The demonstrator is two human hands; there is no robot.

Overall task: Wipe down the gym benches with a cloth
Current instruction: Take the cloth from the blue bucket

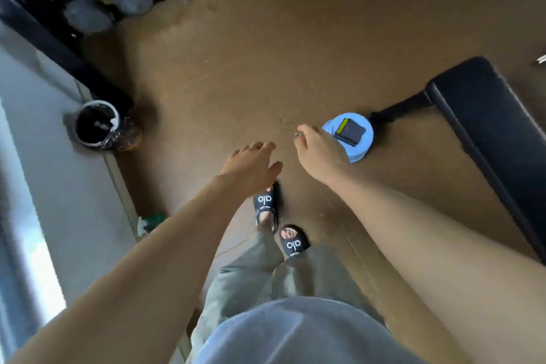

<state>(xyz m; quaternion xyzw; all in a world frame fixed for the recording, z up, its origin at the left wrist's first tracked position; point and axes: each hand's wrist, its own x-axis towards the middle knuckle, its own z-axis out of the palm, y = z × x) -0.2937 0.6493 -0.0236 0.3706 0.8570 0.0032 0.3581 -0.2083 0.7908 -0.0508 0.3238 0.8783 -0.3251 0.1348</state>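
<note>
Both hands are empty — left hand (251, 164) spread wide, right hand (317, 151) loosely open above the blue cloth (350, 139), which lies on the floor at the bench (484, 115) foot. Risk: a dark pad (350, 131) rests on the cloth — a careless lift drops it, and the floor-soiled cloth smears the bench.

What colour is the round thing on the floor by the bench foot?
Light blue, with a dark folded item lying on it; seen in the head view.

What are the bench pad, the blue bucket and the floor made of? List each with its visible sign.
Bench pad: looks like black vinyl or leatherette, smooth with a soft sheen and rounded edges.
Blue bucket: apparently moulded plastic, uniform matte colour.
Floor: probably brown rubber matting, dull, with faint seams; blur leaves it uncertain.
</note>
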